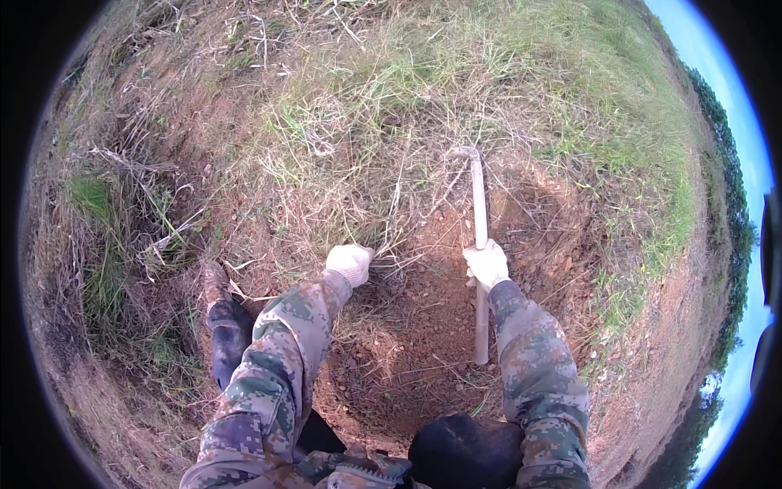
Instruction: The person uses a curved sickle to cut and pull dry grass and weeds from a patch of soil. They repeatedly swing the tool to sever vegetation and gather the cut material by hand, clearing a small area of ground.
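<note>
My right hand (pixel 487 264), in a white glove, is closed around the pale wooden handle (pixel 480 202) of a hoe-like digging tool. Its narrow, bent head (pixel 464 151) points left at the far end, partly lost among dry grass. The handle's butt (pixel 482 348) hangs toward me over loose reddish soil (pixel 421 305). To the left, my left hand (pixel 350 264), also gloved, is closed in a fist on a tuft of dry grass stalks (pixel 391 260). Part of that grip is hidden by the glove.
My booted foot (pixel 227 324) stands on the slope at left, and a dark knee (pixel 465 449) shows below. Green grass (pixel 550 79) covers the ground ahead. Dry stalks (pixel 146 165) lie at left. A dug hollow of red earth (pixel 550 244) lies right of the handle.
</note>
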The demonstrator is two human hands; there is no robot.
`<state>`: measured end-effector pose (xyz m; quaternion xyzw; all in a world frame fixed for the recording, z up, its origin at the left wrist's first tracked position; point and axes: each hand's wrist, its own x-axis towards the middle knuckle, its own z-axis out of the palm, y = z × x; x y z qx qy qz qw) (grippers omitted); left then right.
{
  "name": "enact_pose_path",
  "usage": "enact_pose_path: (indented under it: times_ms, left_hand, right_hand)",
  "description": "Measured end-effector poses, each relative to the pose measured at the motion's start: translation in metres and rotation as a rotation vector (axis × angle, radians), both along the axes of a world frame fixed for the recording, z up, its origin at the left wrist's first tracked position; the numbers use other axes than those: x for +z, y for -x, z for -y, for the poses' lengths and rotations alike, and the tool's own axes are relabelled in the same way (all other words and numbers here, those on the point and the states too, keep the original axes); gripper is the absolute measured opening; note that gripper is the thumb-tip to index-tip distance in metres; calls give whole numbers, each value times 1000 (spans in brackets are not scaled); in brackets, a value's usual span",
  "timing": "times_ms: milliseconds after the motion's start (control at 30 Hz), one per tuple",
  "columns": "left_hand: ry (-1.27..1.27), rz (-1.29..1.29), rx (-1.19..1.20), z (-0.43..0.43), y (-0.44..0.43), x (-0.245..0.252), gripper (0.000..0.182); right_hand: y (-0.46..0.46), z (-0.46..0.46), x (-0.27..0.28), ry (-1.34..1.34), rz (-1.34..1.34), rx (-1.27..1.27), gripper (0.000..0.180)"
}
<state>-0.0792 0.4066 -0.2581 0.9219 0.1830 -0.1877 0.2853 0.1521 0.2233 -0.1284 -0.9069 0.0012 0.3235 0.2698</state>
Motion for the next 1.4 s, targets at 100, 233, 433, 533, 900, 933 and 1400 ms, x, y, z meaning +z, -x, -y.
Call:
enact_pose_path:
  times_ms: [100, 233, 433, 533, 900, 933, 1400]
  left_hand:
    - [-101, -112, -122, -55, 49, 7, 26]
    - [-164, -453, -119, -155, 149, 6, 30]
    - [-425, -921, 410, -372, 407, 81, 42]
    - [-382, -892, 622, -442, 537, 162, 98]
    - [-40, -560, 635, -291, 642, 271, 79]
    - [33, -610, 662, -272, 638, 276, 79]
    - [362, -407, 483, -242, 503, 279, 59]
  right_hand:
    - [46, 39, 24, 54, -52, -52, 16]
    - [136, 84, 105, 365, -333, 134, 19]
    - [241, 62, 159, 351, -214, 506, 32]
    - [229, 32, 153, 167, -36, 191, 30]
    - [132, -94, -44, -187, -152, -636, 11]
    - [175, -94, -65, -190, -276, -716, 9]
    - [433, -136, 68, -37, -154, 256, 26]
